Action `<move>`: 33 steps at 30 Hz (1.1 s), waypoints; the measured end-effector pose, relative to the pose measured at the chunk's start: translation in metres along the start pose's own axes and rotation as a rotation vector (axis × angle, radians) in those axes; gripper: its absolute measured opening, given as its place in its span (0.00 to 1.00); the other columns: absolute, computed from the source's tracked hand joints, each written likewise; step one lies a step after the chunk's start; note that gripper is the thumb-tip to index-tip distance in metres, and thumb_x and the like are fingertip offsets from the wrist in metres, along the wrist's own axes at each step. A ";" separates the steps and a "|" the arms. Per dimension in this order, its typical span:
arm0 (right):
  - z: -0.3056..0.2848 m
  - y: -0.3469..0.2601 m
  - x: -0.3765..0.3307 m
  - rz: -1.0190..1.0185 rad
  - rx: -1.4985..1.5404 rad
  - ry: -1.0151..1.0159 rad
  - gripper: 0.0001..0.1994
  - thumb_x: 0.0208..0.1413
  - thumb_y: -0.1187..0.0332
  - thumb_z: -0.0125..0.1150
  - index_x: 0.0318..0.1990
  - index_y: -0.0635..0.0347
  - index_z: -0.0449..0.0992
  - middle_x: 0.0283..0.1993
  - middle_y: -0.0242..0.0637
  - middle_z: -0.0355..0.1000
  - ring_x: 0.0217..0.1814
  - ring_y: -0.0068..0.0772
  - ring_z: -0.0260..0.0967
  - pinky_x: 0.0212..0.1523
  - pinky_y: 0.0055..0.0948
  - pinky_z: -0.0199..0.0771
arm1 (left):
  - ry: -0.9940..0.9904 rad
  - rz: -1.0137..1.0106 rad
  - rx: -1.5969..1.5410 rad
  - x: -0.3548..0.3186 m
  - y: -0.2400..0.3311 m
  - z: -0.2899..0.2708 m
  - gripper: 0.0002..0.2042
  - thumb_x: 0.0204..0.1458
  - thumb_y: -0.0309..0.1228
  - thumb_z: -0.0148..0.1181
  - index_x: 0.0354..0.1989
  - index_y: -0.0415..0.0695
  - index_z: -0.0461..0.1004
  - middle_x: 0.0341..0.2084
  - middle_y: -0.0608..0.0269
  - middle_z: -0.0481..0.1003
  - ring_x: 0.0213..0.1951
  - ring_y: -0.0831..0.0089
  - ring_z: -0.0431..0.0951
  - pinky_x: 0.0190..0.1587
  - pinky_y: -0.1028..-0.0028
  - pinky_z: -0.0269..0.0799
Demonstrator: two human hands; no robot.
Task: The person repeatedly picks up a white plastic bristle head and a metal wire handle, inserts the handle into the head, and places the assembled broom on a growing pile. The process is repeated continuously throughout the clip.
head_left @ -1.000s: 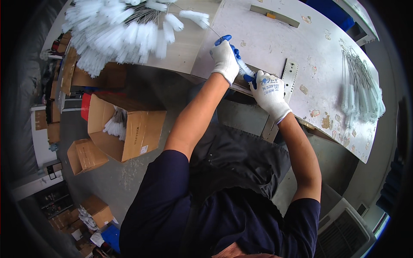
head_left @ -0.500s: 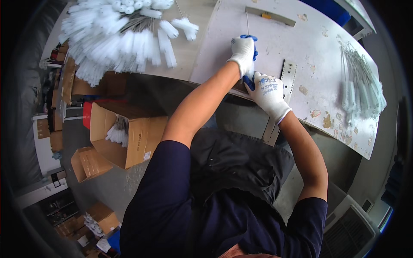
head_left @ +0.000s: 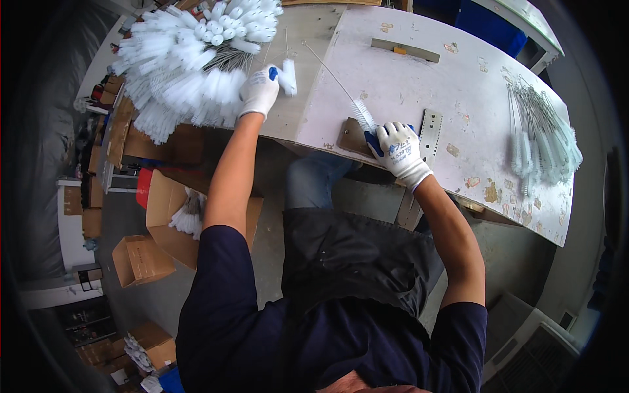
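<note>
My right hand [head_left: 398,149], in a white glove with blue-coated fingers, is closed on the bristle end of a bottle brush [head_left: 362,114]. The brush's bare wire stem slants up and left over the white tabletop [head_left: 406,85]. Beneath the bristles, at the table's near edge, is a brownish metal plate [head_left: 354,136]. My left hand [head_left: 260,92], gloved alike, is at the right side of a big heap of white brushes [head_left: 219,82]. Its fingers are mostly hidden, so whether it grips a brush does not show. A loose brush [head_left: 288,77] lies just right of it.
A perforated metal strip [head_left: 429,134] lies right of my right hand. Farther back sits a metal bar [head_left: 406,50] with an orange piece. Finished-looking brushes form a bundle [head_left: 540,141] at the right. Cardboard boxes [head_left: 141,259] stand on the floor at left.
My left hand has left the brush near my right hand and moved left to the heap. The held brush's bristles now show, and its stem leans left. The right hand stays near the table edge.
</note>
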State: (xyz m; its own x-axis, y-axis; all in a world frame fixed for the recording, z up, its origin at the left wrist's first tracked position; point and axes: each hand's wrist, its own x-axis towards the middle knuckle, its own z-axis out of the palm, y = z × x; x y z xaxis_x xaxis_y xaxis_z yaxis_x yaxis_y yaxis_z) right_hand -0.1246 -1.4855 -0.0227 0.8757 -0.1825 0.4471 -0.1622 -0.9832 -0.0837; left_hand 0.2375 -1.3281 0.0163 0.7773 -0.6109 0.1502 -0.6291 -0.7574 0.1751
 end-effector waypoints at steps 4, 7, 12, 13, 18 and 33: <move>-0.004 0.000 0.005 0.007 -0.038 -0.122 0.11 0.56 0.58 0.60 0.33 0.55 0.76 0.33 0.39 0.76 0.39 0.42 0.76 0.43 0.40 0.74 | 0.319 0.260 0.322 -0.005 0.036 -0.011 0.15 0.61 0.43 0.53 0.47 0.49 0.79 0.47 0.55 0.77 0.52 0.57 0.75 0.54 0.57 0.70; -0.003 -0.002 0.013 -0.060 -0.115 -0.193 0.08 0.55 0.62 0.59 0.33 0.56 0.76 0.33 0.39 0.76 0.38 0.42 0.77 0.41 0.40 0.75 | 0.082 0.332 0.375 -0.003 0.052 -0.004 0.19 0.64 0.47 0.49 0.51 0.48 0.77 0.50 0.56 0.77 0.57 0.56 0.73 0.60 0.57 0.67; -0.038 -0.003 0.023 0.020 0.002 0.015 0.09 0.54 0.61 0.61 0.32 0.56 0.75 0.32 0.40 0.75 0.36 0.42 0.76 0.39 0.40 0.75 | -0.248 0.037 0.516 0.034 0.067 0.003 0.21 0.57 0.46 0.55 0.53 0.45 0.74 0.45 0.46 0.81 0.48 0.49 0.82 0.49 0.50 0.74; -0.046 -0.001 0.019 0.089 0.026 0.074 0.09 0.54 0.61 0.62 0.32 0.56 0.74 0.32 0.40 0.75 0.36 0.42 0.76 0.38 0.40 0.75 | -0.149 0.088 0.520 0.035 0.069 0.011 0.18 0.57 0.41 0.52 0.50 0.44 0.76 0.43 0.48 0.82 0.47 0.49 0.83 0.47 0.47 0.74; -0.058 0.045 -0.017 0.310 0.003 0.153 0.15 0.58 0.55 0.64 0.26 0.54 0.72 0.28 0.40 0.74 0.31 0.44 0.75 0.33 0.42 0.73 | -0.178 0.227 0.318 0.051 0.005 0.043 0.18 0.52 0.34 0.48 0.44 0.35 0.78 0.38 0.39 0.81 0.40 0.45 0.83 0.45 0.47 0.75; -0.180 0.218 -0.163 0.748 -0.663 0.242 0.23 0.56 0.53 0.66 0.53 0.57 0.74 0.54 0.43 0.72 0.50 0.50 0.73 0.47 0.46 0.73 | -0.500 -0.212 -1.691 -0.016 0.028 0.003 0.18 0.57 0.20 0.54 0.57 0.39 0.73 0.35 0.58 0.78 0.35 0.60 0.82 0.41 0.58 0.83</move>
State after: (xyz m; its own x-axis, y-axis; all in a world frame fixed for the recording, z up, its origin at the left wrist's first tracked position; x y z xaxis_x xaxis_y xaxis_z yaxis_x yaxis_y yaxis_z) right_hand -0.3843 -1.6706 0.0468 0.3442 -0.6714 0.6564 -0.9112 -0.4074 0.0612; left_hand 0.2073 -1.3398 0.0162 0.5628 -0.7934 -0.2318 0.4038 0.0192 0.9146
